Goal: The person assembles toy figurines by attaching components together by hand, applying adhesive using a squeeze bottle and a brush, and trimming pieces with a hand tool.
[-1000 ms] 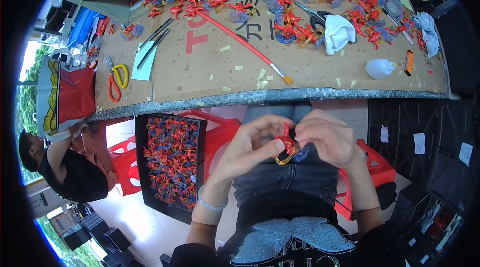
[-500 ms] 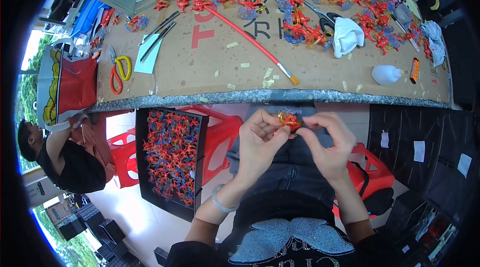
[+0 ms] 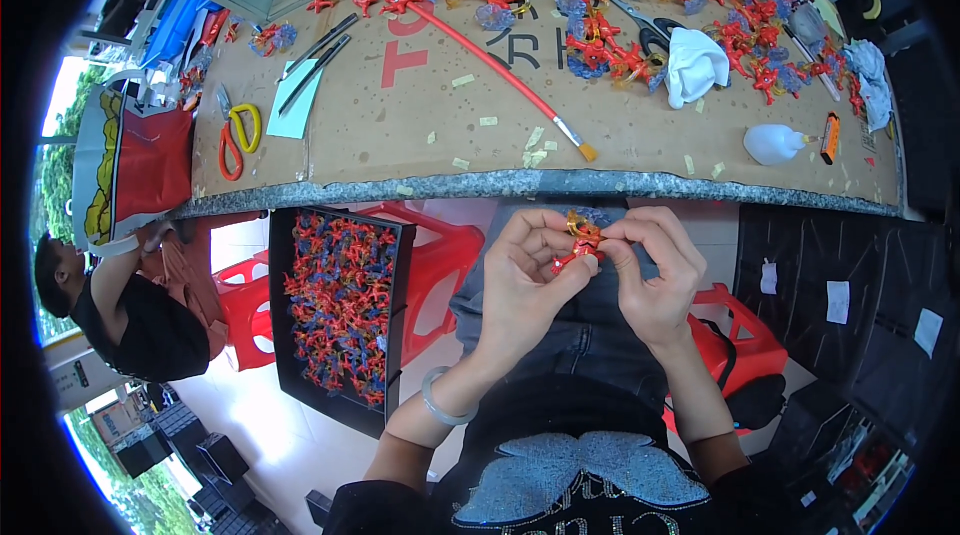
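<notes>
Over my lap, just off the table's front edge, I hold a small red plastic figurine (image 3: 578, 251) with translucent yellow and blue parts. My left hand (image 3: 530, 270) pinches it from the left, thumb along its lower side. From the other side my right hand (image 3: 655, 275) has its thumb and index finger closed on the upper right of the figurine. The fingertips hide part of it. Many similar red and blue figurines (image 3: 610, 55) lie along the back of the table, and a black tray (image 3: 395, 335) to the left of my legs is full of them.
On the cardboard-covered table (image 3: 380, 155) lie a red-handled brush (image 3: 500, 75), scissors (image 3: 236, 140), tweezers (image 3: 318, 70), black-handled scissors (image 3: 655, 33), a white tissue (image 3: 695, 70) and a white squeeze bottle (image 3: 772, 145). Red stools (image 3: 745, 340) stand by me; another person (image 3: 130, 315) sits at left.
My right thumb and fingers have moved in from beside the figurine and now grip it. The figurine has turned more upright between my hands.
</notes>
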`<state>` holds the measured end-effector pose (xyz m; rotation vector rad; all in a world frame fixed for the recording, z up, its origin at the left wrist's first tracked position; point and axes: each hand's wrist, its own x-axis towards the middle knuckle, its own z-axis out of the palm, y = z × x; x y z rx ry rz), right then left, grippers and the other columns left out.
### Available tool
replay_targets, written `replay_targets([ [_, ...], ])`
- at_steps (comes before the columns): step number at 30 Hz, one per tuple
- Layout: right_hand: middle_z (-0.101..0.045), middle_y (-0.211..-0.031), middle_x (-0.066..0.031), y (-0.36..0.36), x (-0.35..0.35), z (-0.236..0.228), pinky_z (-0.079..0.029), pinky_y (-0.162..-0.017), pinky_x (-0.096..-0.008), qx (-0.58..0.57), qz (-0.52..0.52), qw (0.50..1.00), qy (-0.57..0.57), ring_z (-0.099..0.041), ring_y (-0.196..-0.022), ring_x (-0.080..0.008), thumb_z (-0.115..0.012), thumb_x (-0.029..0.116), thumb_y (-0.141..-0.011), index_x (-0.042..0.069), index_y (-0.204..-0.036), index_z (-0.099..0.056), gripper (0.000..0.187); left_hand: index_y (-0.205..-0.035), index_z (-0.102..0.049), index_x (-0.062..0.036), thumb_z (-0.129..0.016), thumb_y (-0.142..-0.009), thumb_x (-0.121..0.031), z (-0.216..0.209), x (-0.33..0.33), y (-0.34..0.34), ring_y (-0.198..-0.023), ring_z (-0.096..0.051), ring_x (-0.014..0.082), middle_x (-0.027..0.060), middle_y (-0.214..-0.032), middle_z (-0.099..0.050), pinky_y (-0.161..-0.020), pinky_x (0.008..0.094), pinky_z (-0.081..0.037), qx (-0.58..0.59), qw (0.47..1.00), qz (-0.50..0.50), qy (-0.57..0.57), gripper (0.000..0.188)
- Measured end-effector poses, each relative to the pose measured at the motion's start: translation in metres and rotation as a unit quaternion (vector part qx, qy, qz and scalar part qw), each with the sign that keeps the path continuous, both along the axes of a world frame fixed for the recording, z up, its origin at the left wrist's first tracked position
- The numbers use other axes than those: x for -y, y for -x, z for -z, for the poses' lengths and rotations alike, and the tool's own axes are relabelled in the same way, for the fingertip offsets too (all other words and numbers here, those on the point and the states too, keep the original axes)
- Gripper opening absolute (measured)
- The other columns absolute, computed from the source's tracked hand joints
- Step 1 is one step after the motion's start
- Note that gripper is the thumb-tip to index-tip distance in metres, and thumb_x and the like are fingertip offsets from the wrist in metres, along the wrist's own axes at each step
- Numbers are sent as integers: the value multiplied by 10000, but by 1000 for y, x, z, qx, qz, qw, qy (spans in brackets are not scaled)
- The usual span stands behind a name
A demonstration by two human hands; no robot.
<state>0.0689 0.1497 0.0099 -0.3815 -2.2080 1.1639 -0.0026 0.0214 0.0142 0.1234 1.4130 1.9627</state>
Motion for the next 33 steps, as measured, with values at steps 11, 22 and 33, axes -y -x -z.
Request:
replay_targets([
  [11,-578,-763,-121,0,8,6,-472,-602,-307,52,9,995,88,-587,-658,-254,-619,-73,-754,-28,-790,-589,65,-1191,-433,28,-643,-784,95,4,-1,-5,-780,-605,73,55,-813,-634,-711,202,-480,23,1000,-4,3,463],
  [22,-585,-765,-121,-2,6,2,-478,-597,-332,73,-22,994,81,-593,-665,-282,-645,-44,-757,-13,-789,-596,66,-1242,-550,23,-555,-817,106,6,0,-3,-814,-596,73,57,-905,-638,-743,214,-502,-39,997,20,57,433],
  [33,-611,-795,-118,-7,3,-20,-478,-593,-324,18,-15,999,-29,-600,-688,-262,-705,-52,-675,-12,-782,-630,137,-1162,-583,49,-585,-769,129,8,-1,-15,-848,-634,141,103,-926,-619,-760,246,-511,-336,936,-42,98,402],
])
